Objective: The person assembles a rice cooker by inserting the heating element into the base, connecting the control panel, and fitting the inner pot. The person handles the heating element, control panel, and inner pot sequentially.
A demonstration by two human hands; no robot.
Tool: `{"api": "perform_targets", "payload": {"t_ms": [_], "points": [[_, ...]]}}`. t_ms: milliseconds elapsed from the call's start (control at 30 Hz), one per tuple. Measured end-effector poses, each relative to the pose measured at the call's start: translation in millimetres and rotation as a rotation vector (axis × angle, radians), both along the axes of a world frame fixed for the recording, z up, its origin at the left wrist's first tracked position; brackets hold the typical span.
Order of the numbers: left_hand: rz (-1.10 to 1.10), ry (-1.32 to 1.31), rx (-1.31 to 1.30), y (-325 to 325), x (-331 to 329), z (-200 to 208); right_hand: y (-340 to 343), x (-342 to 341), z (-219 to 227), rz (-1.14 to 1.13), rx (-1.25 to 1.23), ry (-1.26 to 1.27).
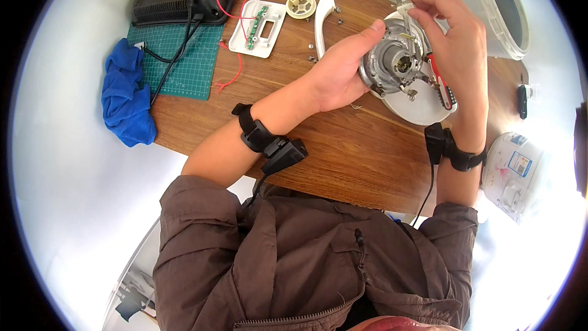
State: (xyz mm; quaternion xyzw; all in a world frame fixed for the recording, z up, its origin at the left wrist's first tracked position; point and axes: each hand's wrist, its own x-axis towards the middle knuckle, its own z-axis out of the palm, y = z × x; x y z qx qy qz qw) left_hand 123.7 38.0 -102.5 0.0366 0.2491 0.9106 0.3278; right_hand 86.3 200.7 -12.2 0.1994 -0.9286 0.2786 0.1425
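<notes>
My left hand (347, 65) grips a round metal heating plate (386, 61) by its left edge, thumb on top. The plate's underside faces up, with a hollow centre and small metal brackets around it. At its far side, the fingertips of my right hand (452, 30) pinch a metal lever with a white end piece (401, 7), closed on it. Whether the lever is still joined to the plate I cannot tell. Below my right hand, a red and black screwdriver handle (439, 79) lies over a white round lid-like part (416, 107), partly hidden by the plate.
Left of the plate lie a white curved handle (323, 21), small screws (312, 58), a cream round cap (301, 5) and a white panel with a green circuit board (262, 27). Beyond are a green cutting mat (193, 76), blue cloth (127, 95) and a translucent bucket (505, 12).
</notes>
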Motion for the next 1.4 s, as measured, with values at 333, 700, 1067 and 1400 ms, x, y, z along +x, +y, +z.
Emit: {"api": "perform_targets", "payload": {"t_ms": [333,700,1067,1400], "points": [[-0.001,-0.011,0.014,1,0,-2,7,14,1,-0.050,-0.173,0.099],[-0.015,-0.013,0.071,3,-2,-2,31,-16,-1,-0.217,-0.165,0.064],[-0.013,-0.033,0.135,0,-2,0,16,-35,-13,-0.146,-0.089,0.087],[-0.016,-0.083,0.094,1,-1,3,-1,-6,-4,-0.029,-0.621,-0.209]]}}
